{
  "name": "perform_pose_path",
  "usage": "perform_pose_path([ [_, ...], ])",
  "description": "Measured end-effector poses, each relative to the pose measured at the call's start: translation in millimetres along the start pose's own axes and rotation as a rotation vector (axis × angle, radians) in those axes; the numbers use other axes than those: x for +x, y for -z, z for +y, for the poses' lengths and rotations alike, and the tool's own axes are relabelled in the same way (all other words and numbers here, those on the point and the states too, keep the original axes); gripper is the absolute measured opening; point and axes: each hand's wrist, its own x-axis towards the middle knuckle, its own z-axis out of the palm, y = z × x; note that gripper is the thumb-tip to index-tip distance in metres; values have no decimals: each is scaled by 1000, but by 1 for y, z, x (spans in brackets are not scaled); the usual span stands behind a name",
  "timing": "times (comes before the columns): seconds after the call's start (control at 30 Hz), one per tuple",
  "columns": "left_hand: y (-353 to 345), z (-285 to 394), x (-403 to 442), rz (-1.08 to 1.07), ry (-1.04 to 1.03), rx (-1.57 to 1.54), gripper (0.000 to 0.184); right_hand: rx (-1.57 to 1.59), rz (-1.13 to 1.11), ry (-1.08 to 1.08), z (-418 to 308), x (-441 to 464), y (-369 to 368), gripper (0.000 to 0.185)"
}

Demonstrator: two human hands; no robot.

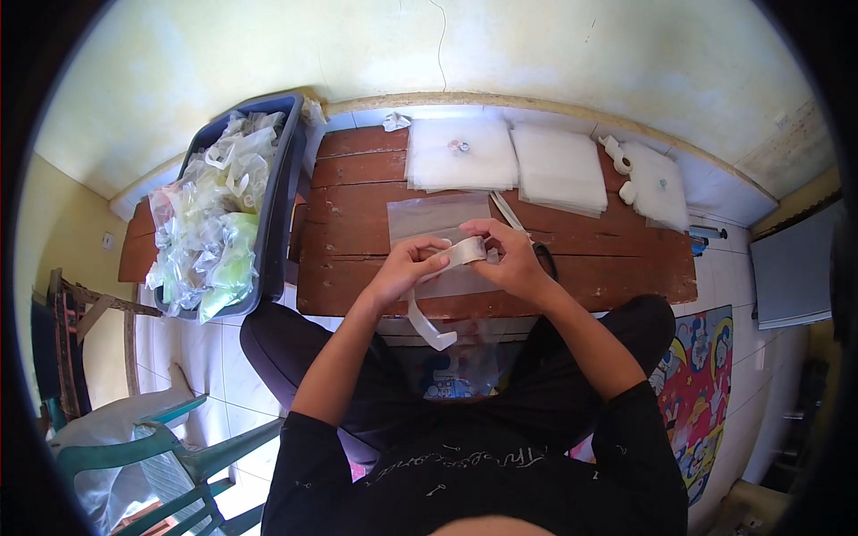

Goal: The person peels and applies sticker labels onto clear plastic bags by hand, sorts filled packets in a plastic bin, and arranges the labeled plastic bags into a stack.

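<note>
Above the table's front edge, my left hand (409,270) pinches a white strip (431,329) that looks like label tape, and its loose end hangs below. My right hand (514,259) grips the other part of it, a small white roll (465,253), between thumb and fingers. A clear plastic bag (413,214) lies flat on the wooden table (349,228) beneath both hands. Scissors (508,214) with a black handle lie beside my right hand, which partly covers them.
Stacks of clear bags (559,170) line the table's back, with white rolls (617,156) by the right stack. At left stands a dark bin (284,188) heaped with plastic bags (210,205). A green chair (125,454) is at lower left, a colourful mat (693,384) at right.
</note>
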Motion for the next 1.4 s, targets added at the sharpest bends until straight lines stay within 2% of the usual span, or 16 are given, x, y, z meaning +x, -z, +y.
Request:
perform_pose_path([
  [0.07, -2, -7, 4, -63, -67, -11, 32, -33, -32, -20, -4, 1, 2, 46],
  [0.17, -5, -15, 8, -91, -163, -40, 30, -83, -77, -27, -5, 0, 0, 47],
  [0.33, -4, -18, 12, -107, -69, -59, 17, -102, -92, -8, -4, 1, -2, 45],
  [0.4, -1, -17, 11, -116, -50, -63, 14, -147, -28, 97, 0, 3, -1, 41],
  [0.47, 0, -12, 9, -95, -64, -109, 12, -167, -58, 46, -5, 4, 7, 40],
  [0.53, 1, -11, 8, -85, -75, -156, 12, -186, -90, -6, -6, 5, 9, 38],
  [0.8, 6, -7, 7, -117, -74, -224, 17, -133, -84, 79, -3, 5, 9, 33],
  [0.9, -4, 1, 3, -92, -59, -66, 25, -147, -150, 101, -5, 5, 10, 36],
  [0.93, -9, 2, 2, -66, -116, -29, 26, -146, -152, 100, -6, 4, 9, 36],
  [1.03, -5, -7, 6, -56, -169, 60, 23, -133, -196, 88, -5, 3, 5, 36],
  [1.17, -2, -14, 9, -25, -180, 176, 15, -82, -131, 12, 7, -1, -5, 35],
  [1.4, 1, -4, 5, -86, -81, 24, 13, -57, -150, -103, 6, 0, -2, 36],
])
